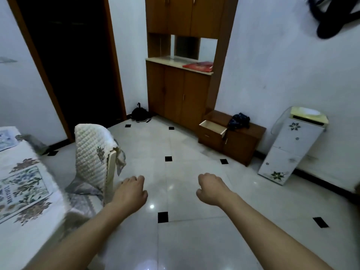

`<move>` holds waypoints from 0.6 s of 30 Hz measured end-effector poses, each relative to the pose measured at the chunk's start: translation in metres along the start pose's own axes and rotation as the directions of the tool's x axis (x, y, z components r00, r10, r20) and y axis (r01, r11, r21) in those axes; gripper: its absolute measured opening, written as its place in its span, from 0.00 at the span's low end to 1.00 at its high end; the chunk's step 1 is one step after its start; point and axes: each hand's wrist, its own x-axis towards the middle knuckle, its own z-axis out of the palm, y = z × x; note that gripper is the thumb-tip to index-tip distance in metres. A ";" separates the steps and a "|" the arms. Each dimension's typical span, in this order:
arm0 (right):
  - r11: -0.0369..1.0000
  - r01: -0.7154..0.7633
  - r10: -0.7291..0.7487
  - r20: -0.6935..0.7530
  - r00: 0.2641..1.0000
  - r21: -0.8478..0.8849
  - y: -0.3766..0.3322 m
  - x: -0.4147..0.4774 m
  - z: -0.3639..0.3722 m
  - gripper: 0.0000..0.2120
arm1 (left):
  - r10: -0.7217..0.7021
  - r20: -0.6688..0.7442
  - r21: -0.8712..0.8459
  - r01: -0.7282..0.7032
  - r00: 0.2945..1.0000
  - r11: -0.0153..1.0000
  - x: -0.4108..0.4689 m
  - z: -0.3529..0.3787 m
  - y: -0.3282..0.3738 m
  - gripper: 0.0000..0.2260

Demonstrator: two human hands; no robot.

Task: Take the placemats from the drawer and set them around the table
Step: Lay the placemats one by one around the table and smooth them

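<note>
Worktop, at left and cut off by the frame, carries two floral placemats, a near placemat and a far placemat that is only partly in view. Its other sides are unseen. The drawer, well apart, stands pulled out, and its visible interior looks bare. The left hand and right hand are loosely curled and hold nothing. The laying appears far advanced, perhaps complete.

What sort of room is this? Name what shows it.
Probably a home dining room: a table under a white flowered cloth, a chair with a quilted cream cover beside it, and a tall brown wooden sideboard against the wall.
</note>
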 end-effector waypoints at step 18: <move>0.998 0.067 -0.067 0.059 0.996 0.005 0.092 0.381 -0.012 0.08 | -0.123 0.080 0.064 0.118 0.989 0.991 0.353 0.027 -0.038 0.11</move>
